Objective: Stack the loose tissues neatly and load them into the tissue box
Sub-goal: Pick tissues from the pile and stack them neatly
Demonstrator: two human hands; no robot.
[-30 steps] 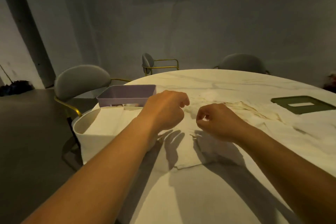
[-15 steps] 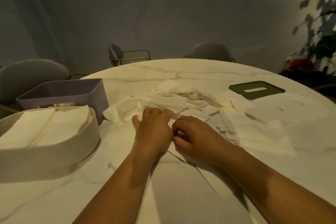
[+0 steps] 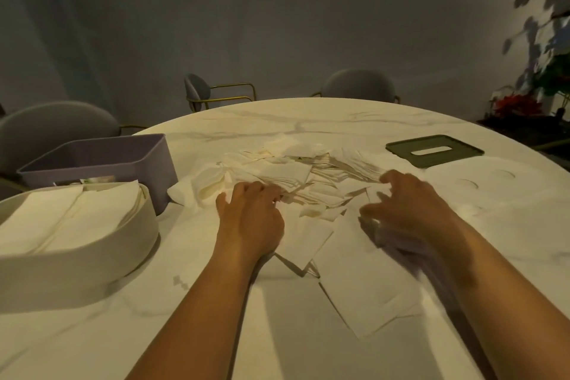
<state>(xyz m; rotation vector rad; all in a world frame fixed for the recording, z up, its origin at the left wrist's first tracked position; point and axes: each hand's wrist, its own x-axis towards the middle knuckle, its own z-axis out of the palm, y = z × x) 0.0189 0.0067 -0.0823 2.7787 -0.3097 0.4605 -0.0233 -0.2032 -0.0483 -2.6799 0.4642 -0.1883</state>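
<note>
Marble-look round table [image 3: 308,120], pale with grey veins, dim warm light. Right in the middle is the heap of loose tissues [image 3: 296,174]: thin, soft, cream-white sheets, some folded flat, some crumpled, edges fanned every which way. The heap's long axis runs left to right across the table, and it lies just ahead of both hands.

A few flat sheets [image 3: 364,271] sit nearer the person, between and under the wrists, square-cornered and smooth.

The left hand [image 3: 253,216] is knuckles-up on the heap's near edge, fingers curled down into the paper. Whether it pinches a sheet, I cannot tell; the tips are hidden. The right hand [image 3: 407,203] is blurred, fingers bent and spread over the right side of the heap. Grasping or loose, I cannot tell that either.

Now the relation that matters: the tissue box [image 3: 92,259], a cream, oval, smooth-walled tub, sits off to the left, near the left hand and well apart from the right. So I'd judge the left hand the natural carrier. A neat stack [image 3: 71,213] already lies inside, its folds running away from the person, and new sheets should lie the same way.

Behind the box stands a purple rectangular bin [image 3: 101,154], touching or just beside it. Far right lies a flat green slotted lid [image 3: 435,150]. Grey chairs [image 3: 357,83] ring the far side.
</note>
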